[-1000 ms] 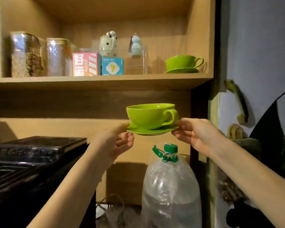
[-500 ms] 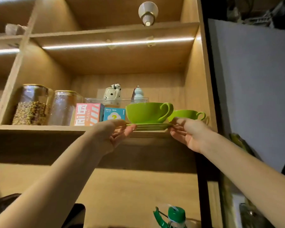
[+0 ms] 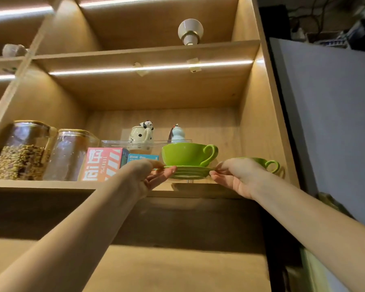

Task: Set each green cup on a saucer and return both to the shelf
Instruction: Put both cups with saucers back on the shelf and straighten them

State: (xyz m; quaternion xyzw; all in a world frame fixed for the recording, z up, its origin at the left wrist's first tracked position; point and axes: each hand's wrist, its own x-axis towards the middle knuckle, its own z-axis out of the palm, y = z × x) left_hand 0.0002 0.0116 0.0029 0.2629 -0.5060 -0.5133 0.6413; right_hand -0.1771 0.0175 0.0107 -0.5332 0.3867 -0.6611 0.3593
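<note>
A green cup (image 3: 187, 154) stands upright on a green saucer (image 3: 190, 172), its handle pointing right. My left hand (image 3: 149, 174) pinches the saucer's left rim and my right hand (image 3: 234, 175) pinches its right rim. The pair hovers just above the front edge of the wooden shelf (image 3: 51, 185). A second green cup (image 3: 267, 163) sits further back at the shelf's right end, mostly hidden behind my right hand; its saucer is hidden.
Two glass jars (image 3: 19, 151) stand at the shelf's left, then a pink box (image 3: 102, 164) and a blue box (image 3: 142, 158). Two small figurines (image 3: 142, 133) sit on a clear stand at the back. The cabinet's side wall (image 3: 259, 127) is close on the right.
Both hands have lifted the cup and saucer from below the shelf up to shelf level and pushed them slightly forward over its edge. The view has tilted upward.
</note>
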